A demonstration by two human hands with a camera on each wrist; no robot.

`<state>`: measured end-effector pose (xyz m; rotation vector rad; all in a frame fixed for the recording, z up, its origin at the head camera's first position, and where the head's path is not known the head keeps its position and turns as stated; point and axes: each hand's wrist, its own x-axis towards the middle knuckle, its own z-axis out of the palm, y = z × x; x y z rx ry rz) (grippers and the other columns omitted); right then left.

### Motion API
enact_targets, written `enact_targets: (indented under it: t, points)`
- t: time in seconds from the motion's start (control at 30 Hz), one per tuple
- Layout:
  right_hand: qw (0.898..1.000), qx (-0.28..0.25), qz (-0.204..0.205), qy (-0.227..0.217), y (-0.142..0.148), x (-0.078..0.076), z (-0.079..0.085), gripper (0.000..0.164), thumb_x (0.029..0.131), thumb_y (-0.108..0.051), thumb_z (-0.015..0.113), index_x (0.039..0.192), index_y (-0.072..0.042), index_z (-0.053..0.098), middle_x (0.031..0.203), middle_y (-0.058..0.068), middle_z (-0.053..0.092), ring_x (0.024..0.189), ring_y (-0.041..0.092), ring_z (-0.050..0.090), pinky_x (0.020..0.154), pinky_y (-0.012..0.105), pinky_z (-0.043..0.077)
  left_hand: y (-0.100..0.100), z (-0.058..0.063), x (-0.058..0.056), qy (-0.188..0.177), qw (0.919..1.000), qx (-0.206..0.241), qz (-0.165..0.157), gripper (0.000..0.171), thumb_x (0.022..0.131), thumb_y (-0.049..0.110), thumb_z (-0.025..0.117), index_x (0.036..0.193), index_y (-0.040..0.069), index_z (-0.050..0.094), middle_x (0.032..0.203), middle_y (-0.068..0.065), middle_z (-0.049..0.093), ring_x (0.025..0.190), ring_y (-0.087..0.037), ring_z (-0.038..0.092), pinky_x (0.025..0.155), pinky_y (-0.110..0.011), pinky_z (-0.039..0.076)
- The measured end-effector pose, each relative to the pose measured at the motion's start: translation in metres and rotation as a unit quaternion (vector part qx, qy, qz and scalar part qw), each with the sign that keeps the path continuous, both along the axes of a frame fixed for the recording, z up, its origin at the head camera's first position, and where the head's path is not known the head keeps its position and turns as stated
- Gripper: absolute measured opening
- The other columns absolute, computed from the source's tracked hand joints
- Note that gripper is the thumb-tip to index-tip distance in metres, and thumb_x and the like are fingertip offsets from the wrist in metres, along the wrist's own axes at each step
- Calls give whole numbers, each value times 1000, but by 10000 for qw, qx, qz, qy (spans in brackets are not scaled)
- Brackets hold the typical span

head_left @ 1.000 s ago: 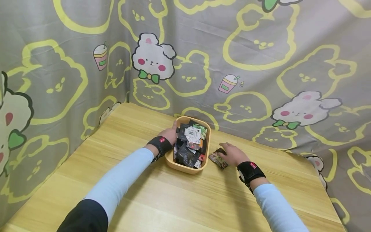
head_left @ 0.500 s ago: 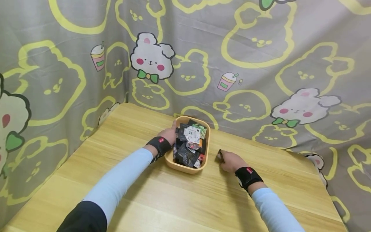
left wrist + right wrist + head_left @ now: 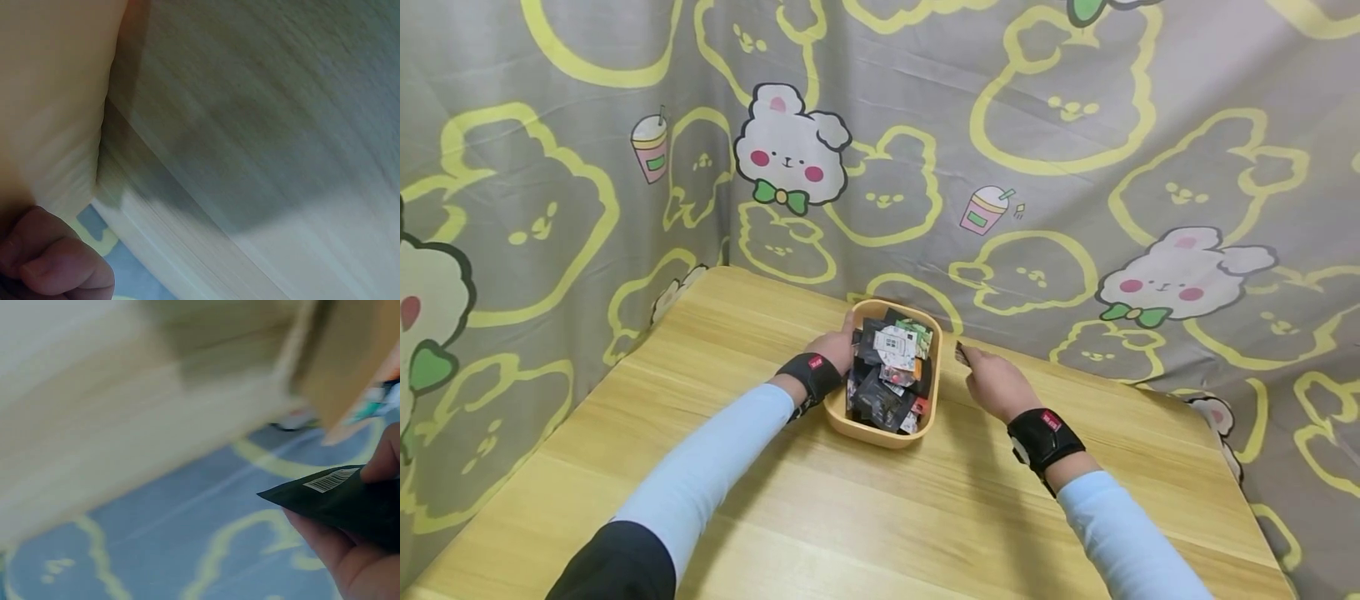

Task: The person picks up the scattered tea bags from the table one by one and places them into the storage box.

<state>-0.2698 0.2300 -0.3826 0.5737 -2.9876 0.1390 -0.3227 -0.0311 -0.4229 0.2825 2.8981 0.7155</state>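
Observation:
A yellow-orange plastic bin [image 3: 880, 436] stands on the wooden table, heaped with small flat packets [image 3: 883, 400], many of them black. My left hand [image 3: 833, 350] holds the bin's left side, one finger lying along the rim. In the left wrist view, curled fingers [image 3: 65, 262] show beside the bin's outer wall [image 3: 56, 106]. To the right of the bin, my right hand [image 3: 1002, 387] pinches a small dark packet [image 3: 962, 354] between thumb and fingers, raised off the table. A white barcode shows on this packet [image 3: 312, 497] in the right wrist view.
A grey curtain [image 3: 917, 100] with yellow outlines and rabbit faces hangs behind and along both sides of the table [image 3: 850, 517]. The bin stands close to the table's back edge.
My right hand has closed on the packet that lay right of the bin and lifted it from the table, moving slightly toward the back. The left hand and bin have stayed put.

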Motion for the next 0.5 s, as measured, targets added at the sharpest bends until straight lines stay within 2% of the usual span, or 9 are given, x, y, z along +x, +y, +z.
enact_targets:
  t: [0.17, 0.33, 0.4, 0.5]
  points:
    - [9978, -65, 515, 417, -34, 13, 18, 45, 85, 0, 52, 129, 5, 49, 118, 23, 61, 105, 36, 61, 88, 45, 49, 1, -4, -3, -1, 10000, -63, -61, 66, 98, 16, 39, 151, 7, 0, 72, -8, 62, 63, -21, 59, 58, -31, 44]
    - [9914, -24, 1103, 698, -61, 26, 25, 44, 89, -5, 56, 131, 6, 49, 125, 24, 57, 115, 35, 57, 95, 43, 47, 1, -8, -7, 36, 9999, 25, -107, 67, 98, 16, 40, 151, 6, 0, 74, -9, 62, 65, -21, 60, 60, -32, 46]
    - [9896, -43, 1343, 524, -66, 28, 25, 52, 88, -14, 62, 134, 5, 46, 131, 26, 52, 121, 37, 52, 99, 44, 43, 1, -9, -8, 69, 9999, 46, -143, 68, 98, 16, 40, 151, 5, 0, 76, -10, 64, 67, -22, 61, 62, -33, 47]
    - [9884, -97, 1504, -179, -68, 30, 22, 75, 83, -38, 69, 141, -2, 39, 141, 27, 41, 130, 37, 42, 104, 46, 38, 2, -9, -7, 123, 9996, 109, -221, 69, 97, 16, 41, 151, 4, 0, 79, -12, 66, 68, -23, 62, 62, -34, 48]
